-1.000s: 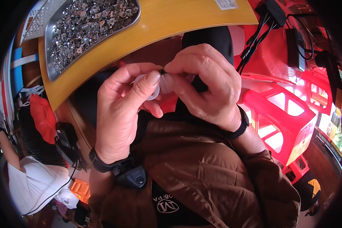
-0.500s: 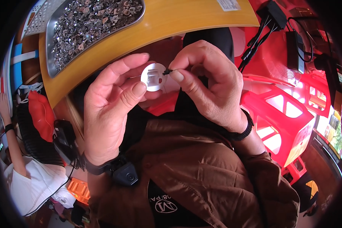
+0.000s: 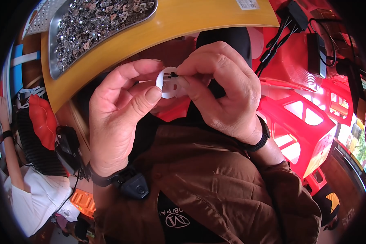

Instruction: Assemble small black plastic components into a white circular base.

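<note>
A small round white plastic part [image 3: 160, 83] is pinched between the thumb and fingers of my left hand [image 3: 116, 105]. It is hollow, with slots inside, and its rim is turned toward my left thumb. Against its upper right side, my right hand [image 3: 227, 89] holds a tiny black piece [image 3: 173, 75] between thumb and forefinger. The black piece sits at the part's opening; whether it is seated there I cannot tell. Both hands are raised over my lap, in front of the table edge.
On the yellow table [image 3: 199, 16] a metal tray [image 3: 153, 13] holds many small metal pieces. Red plastic stools [image 3: 299, 122] and a black box with cables [image 3: 293, 15] are on the right. At far left, another person's arm [image 3: 13, 156] shows beside a red pouch [image 3: 42, 122].
The white part has tilted, so its rim now shows more edge-on. My right fingers have moved slightly left, bringing the black piece over the part's opening.
</note>
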Available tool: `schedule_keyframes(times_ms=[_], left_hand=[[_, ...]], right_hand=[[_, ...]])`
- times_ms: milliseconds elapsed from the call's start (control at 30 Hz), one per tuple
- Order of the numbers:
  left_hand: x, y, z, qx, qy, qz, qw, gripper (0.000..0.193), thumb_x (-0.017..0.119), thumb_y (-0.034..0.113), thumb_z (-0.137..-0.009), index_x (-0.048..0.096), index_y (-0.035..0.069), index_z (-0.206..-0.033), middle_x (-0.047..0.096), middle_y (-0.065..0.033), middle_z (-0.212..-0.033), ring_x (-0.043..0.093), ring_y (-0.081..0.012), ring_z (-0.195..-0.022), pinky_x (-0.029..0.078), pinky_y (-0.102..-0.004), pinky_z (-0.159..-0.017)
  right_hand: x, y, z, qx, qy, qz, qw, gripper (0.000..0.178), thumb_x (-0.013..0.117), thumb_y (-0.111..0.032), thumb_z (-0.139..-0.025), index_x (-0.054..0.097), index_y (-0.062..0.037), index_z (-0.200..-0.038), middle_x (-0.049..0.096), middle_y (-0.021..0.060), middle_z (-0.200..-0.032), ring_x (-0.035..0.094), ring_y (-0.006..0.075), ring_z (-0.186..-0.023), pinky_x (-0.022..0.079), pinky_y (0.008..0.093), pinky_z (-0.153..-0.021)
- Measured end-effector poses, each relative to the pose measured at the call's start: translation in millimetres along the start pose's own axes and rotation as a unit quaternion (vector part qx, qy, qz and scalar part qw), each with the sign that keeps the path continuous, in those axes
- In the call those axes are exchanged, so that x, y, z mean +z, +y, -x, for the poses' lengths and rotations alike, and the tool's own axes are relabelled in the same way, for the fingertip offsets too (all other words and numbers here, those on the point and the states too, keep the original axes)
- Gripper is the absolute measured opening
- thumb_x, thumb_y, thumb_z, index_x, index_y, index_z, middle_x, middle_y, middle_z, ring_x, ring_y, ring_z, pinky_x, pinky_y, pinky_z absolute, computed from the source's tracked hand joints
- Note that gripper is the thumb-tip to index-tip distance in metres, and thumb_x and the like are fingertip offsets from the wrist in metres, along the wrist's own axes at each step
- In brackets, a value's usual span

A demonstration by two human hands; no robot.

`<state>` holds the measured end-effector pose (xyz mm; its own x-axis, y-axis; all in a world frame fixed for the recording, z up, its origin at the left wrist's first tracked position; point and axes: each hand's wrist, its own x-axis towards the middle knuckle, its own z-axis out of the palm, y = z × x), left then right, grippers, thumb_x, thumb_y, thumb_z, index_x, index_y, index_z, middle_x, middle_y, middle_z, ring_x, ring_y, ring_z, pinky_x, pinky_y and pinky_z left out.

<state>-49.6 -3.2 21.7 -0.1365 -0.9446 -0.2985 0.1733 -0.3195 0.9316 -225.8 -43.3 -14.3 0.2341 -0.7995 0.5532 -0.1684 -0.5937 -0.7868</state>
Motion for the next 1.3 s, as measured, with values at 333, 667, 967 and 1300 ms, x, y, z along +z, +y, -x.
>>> schedule_keyframes(times_ms=[333,667,967,1300], left_hand=[[3,2,1,-0.015,-0.005,-0.002,1.000,0.032,0.056,0.009,-0.087,0.048,-0.001,-0.117,0.058,-0.0122,-0.108,0.059,-0.0186,-0.097,0.050,-0.0336,-0.084],[5,-2,2,-0.005,0.003,-0.004,1.000,0.030,0.057,0.009,-0.087,0.050,-0.002,-0.114,0.060,-0.0113,-0.103,0.060,-0.0175,-0.092,0.049,-0.0338,-0.084],[7,-6,2,0.005,0.008,-0.004,1.000,0.028,0.055,0.007,-0.087,0.051,-0.002,-0.113,0.061,-0.0113,-0.102,0.060,-0.0185,-0.093,0.049,-0.0349,-0.085],[6,-8,3,-0.009,0.019,0.013,1.000,0.027,0.055,0.006,-0.087,0.052,-0.001,-0.113,0.060,-0.0118,-0.104,0.060,-0.0193,-0.094,0.049,-0.0354,-0.085]], right_hand=[[0,-2,1,-0.022,-0.005,0.028,0.999,0.020,0.066,0.010,-0.065,0.061,-0.0002,-0.081,0.058,0.0067,-0.078,0.055,0.0126,-0.060,0.044,0.0216,-0.050],[-1,-5,2,-0.006,-0.017,0.047,0.999,0.019,0.066,0.009,-0.065,0.061,-0.0004,-0.080,0.058,0.0064,-0.077,0.056,0.0128,-0.060,0.045,0.0216,-0.048],[4,-1,4,-0.007,-0.003,0.022,1.000,0.018,0.065,0.011,-0.065,0.061,0.0002,-0.080,0.058,0.0071,-0.076,0.056,0.0129,-0.060,0.045,0.0219,-0.050],[6,7,7,-0.045,0.005,0.030,0.999,0.018,0.065,0.009,-0.064,0.061,0.0001,-0.079,0.058,0.0078,-0.074,0.056,0.0151,-0.059,0.045,0.0236,-0.051]])
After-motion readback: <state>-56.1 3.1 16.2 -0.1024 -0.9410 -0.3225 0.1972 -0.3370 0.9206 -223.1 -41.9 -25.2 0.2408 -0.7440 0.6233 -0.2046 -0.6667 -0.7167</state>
